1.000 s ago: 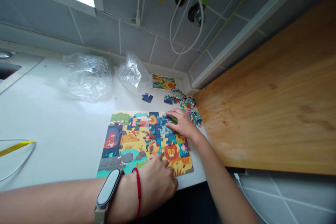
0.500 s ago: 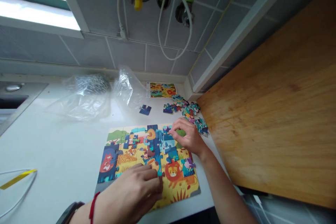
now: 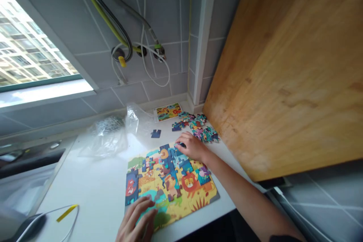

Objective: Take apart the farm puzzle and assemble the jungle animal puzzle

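Note:
A jigsaw puzzle (image 3: 159, 196) with a colourful animal picture lies flat on the white counter, several dark-blue-backed pieces on top of it. At its upper right edge, my right hand (image 3: 193, 146) pinches a small dark puzzle piece (image 3: 181, 145), partly hidden by the fingers. My left hand (image 3: 137, 219) rests over the lower left part of the puzzle, fingers apart and slightly bent, with nothing seen in them. A lion (image 3: 190, 182) shows at the right of the picture. Beyond my right hand is a pile of loose puzzle pieces (image 3: 198, 124).
A picture card (image 3: 168, 112) lies by the wall, with a single blue piece (image 3: 155, 133) in front of it. Clear plastic bags (image 3: 104, 136) sit to the left, near a sink (image 3: 31, 162). A large wooden board (image 3: 283, 83) leans along the right side.
My left hand has drawn back toward the lower left, uncovering the puzzle's middle. The right hand stays at the top edge, fingers lower on the piece. The camera view has shifted.

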Tool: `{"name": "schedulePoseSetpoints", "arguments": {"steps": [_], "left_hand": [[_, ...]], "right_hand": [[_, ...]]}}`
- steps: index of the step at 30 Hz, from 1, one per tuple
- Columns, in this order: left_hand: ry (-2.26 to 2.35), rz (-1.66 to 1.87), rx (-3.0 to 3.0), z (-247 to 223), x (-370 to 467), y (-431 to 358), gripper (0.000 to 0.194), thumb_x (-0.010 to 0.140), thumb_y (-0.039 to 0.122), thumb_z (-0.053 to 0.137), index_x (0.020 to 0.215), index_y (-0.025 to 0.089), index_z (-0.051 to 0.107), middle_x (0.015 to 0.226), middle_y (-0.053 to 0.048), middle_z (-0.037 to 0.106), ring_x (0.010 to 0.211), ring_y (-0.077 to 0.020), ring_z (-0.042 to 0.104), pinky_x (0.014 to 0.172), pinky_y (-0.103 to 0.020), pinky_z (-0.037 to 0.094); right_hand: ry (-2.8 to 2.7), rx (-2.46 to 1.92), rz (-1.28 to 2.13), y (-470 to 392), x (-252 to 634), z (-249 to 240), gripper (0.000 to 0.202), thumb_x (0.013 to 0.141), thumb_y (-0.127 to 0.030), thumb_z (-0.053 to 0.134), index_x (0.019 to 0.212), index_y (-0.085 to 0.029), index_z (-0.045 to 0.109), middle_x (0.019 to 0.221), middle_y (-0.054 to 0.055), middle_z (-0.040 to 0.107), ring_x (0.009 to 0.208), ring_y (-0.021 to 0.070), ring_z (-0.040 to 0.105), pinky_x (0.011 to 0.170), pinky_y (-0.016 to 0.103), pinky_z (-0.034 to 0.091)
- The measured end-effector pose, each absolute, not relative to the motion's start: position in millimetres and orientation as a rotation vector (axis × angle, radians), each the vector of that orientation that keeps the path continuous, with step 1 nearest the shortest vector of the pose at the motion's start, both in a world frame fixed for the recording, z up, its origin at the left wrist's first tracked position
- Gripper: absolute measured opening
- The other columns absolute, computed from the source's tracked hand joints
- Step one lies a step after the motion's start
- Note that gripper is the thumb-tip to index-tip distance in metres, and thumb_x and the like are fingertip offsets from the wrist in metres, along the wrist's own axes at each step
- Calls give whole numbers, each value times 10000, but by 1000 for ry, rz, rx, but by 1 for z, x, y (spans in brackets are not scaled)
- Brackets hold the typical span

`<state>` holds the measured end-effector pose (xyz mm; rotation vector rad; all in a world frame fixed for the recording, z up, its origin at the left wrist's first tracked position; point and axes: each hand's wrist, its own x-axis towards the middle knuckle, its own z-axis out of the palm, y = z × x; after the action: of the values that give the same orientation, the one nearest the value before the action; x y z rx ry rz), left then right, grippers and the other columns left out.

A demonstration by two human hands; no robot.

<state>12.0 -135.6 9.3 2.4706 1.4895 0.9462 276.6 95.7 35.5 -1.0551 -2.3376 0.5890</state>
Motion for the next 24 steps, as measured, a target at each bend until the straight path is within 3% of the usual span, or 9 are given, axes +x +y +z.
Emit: {"name": "schedulePoseSetpoints", "arguments": {"steps": [3,7,19,24], "left_hand": [[1505,930,2505,10,15,-135,322,946,89,567,1198,266,662,1169,-95,731,1177,-268,684,927,-377,636],[1533,886,2508,22,26,-131,273,967,93,553,1160,248,668,1130,-84,731,1133,-249,690,933,-378,623],[1698,863,2419,31,36,-133,187,1007,126,498,1072,208,653,1055,-91,714,994,-214,682,898,-387,590],[1713,842,2420,28,34,-134,204,995,104,505,1103,209,642,1080,-94,701,1022,-228,669,908,-397,579]], "right_hand": [[-2226,-1396,353,105,293,39,253,912,-246,722,1159,-196,742,1187,132,687,1171,306,589,1035,445,483],[-2042,-1802,254,115,314,44,377,910,-329,717,1248,-162,696,1270,209,625,1216,388,552,970,502,491],[-1994,-1829,201,121,318,43,297,934,-202,586,1189,-177,737,1157,152,686,1107,308,601,874,383,484],[-2002,-1845,179,122,319,38,353,908,-408,704,1171,-174,734,1223,173,651,1142,342,580,872,407,482]]}}
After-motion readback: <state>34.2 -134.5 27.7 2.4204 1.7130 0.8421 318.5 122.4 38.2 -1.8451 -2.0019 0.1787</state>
